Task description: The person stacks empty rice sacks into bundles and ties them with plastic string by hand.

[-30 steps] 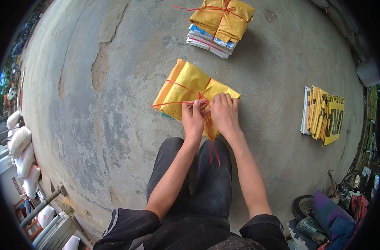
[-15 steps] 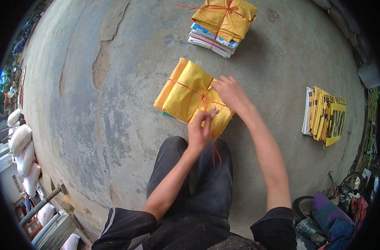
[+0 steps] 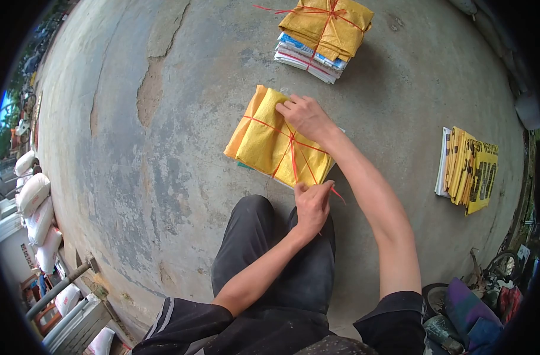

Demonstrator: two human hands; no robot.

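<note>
The bundle [image 3: 257,142] lay on the floor [image 3: 134,195], crossed by string [image 3: 293,151]. The right hand [image 3: 306,118] curled over its far edge; whether it gripped anything, I cannot tell. The left hand [image 3: 313,206] pinched the string at the near edge, seemingly adjusting the tie, which called for a steady bundle. Farther right stood a folded pile [image 3: 459,168].

Folded yellow woven bundle [image 3: 264,139]: yellow, orange at one edge, red ties. Tied golden-yellow sack stack [image 3: 326,29]: blue, white and grey layers beneath. Folded yellow sack pile [image 3: 480,171]: black lettering. Weathered concrete floor [image 3: 181,148]: mottled grey.
</note>
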